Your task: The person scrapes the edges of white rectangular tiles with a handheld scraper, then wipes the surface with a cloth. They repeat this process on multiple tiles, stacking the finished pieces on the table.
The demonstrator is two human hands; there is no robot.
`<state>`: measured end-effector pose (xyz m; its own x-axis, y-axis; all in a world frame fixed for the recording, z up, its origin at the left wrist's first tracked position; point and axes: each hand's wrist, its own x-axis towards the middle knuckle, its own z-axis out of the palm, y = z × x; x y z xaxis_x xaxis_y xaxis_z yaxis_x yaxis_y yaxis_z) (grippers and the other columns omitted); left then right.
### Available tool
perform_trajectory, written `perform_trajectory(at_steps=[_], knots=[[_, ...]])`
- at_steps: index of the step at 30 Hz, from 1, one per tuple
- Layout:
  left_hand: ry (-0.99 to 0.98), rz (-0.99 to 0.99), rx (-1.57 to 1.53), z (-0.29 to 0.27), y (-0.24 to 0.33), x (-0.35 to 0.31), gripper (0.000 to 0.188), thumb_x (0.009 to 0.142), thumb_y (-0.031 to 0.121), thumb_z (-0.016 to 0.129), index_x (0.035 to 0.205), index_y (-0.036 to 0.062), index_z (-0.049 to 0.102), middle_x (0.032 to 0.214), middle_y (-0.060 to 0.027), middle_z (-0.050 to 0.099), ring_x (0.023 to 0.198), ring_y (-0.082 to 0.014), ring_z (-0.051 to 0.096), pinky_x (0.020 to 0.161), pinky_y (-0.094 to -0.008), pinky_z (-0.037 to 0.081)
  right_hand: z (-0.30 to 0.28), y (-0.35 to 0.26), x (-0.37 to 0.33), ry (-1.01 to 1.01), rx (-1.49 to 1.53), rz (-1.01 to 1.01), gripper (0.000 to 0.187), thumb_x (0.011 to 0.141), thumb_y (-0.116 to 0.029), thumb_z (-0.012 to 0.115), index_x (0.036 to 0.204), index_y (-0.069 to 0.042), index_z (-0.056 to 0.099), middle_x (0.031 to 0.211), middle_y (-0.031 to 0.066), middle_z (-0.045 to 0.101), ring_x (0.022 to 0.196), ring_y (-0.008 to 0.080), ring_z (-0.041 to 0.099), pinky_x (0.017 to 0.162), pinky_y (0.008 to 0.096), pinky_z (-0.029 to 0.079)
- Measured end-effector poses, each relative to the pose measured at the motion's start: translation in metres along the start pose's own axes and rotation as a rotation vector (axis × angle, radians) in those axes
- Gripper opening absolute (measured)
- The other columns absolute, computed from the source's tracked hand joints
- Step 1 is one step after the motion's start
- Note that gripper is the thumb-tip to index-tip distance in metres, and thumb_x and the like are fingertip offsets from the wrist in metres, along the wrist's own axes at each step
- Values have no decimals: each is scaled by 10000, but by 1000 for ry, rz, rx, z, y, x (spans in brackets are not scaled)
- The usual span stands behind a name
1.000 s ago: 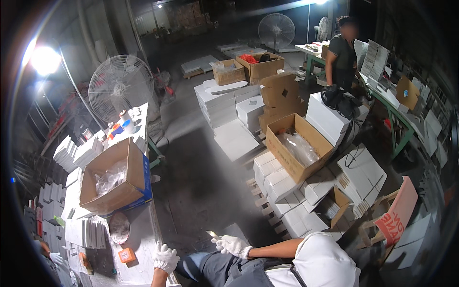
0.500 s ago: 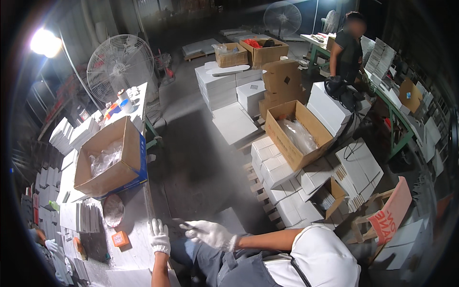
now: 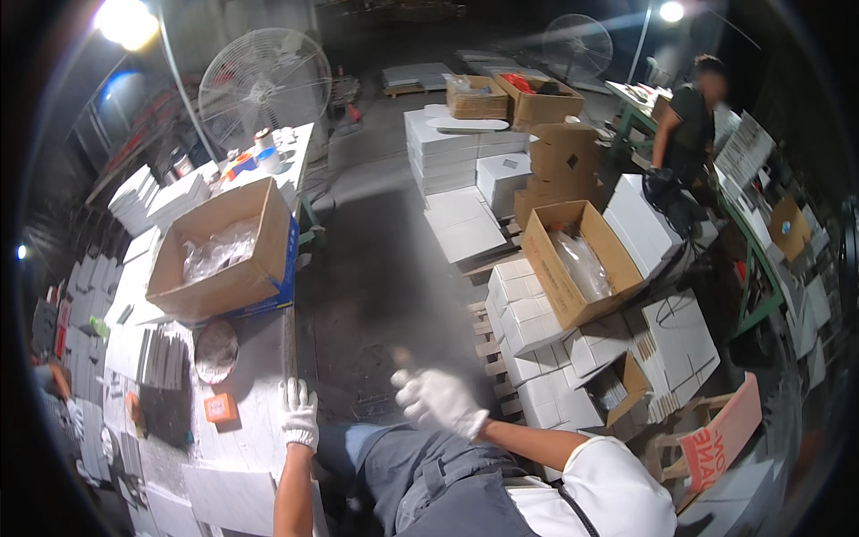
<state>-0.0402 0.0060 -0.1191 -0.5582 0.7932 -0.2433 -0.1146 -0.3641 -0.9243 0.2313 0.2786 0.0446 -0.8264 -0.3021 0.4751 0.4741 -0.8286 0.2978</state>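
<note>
My left hand point(image 3: 300, 413), in a white knit glove, lies flat with fingers stretched out at the edge of the white worktable point(image 3: 264, 358). Off to its right, above the floor in front of my lap, my gloved right hand point(image 3: 440, 401) is closed round a slim tool point(image 3: 402, 358). Motion blurs the tool, so its kind does not show. On the tabletop left of my left hand are a small orange block point(image 3: 220, 408) and a round dish of pale material point(image 3: 216, 352). A flat white tile point(image 3: 231, 498) lies nearer to me.
A cardboard box point(image 3: 224, 300) holding clear plastic stands on the table, with grey-white slabs point(image 3: 163, 358) beside it. White cartons point(image 3: 528, 309) on pallets and another open box point(image 3: 573, 309) fill the right. A person point(image 3: 689, 125) stands at a far green-legged table. Large fans stand behind.
My right hand has moved right and turned, its tool now pointing up and away instead of left. My left hand stays on the table edge. The whole view has shifted slightly.
</note>
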Motion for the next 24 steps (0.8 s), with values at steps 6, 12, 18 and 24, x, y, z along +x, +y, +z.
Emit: perform_trajectory(at_steps=[6, 12, 18, 24], knots=[[209, -107, -1444, -2, -36, -9, 466, 993, 275, 444, 1418, 164, 600, 1640, -148, 382, 1573, -322, 223, 1310, -517, 52, 91, 39, 4, 987, -1291, -1099, 285, 1050, -64, 514, 1332, -27, 535, 1022, 67, 612, 727, 105, 574, 586, 204, 471], [263, -142, -1539, -6, -51, -13, 485, 925, 260, 562, 1391, 140, 625, 1598, -165, 438, 1547, -346, 280, 1304, -517, 98, 104, 15, 26, 1126, -1259, -1080, 339, 1054, -133, 552, 1371, -13, 569, 1055, 89, 691, 710, 130, 628, 576, 239, 510], [427, -269, -1719, -9, -69, -16, 410, 832, 193, 674, 1232, 102, 694, 1399, -181, 582, 1438, -391, 414, 1258, -568, 221, 54, 43, 6, 777, -949, -720, 381, 976, -121, 642, 1336, -30, 559, 1012, 10, 619, 780, 79, 533, 627, 217, 442], [401, -210, -1727, -9, -83, -16, 365, 848, 196, 662, 1201, 120, 713, 1379, -152, 609, 1404, -379, 462, 1231, -538, 278, 30, 47, 5, 1044, -1012, -682, 194, 1062, -218, 494, 1188, -94, 577, 935, -24, 541, 792, 76, 529, 660, 235, 453]])
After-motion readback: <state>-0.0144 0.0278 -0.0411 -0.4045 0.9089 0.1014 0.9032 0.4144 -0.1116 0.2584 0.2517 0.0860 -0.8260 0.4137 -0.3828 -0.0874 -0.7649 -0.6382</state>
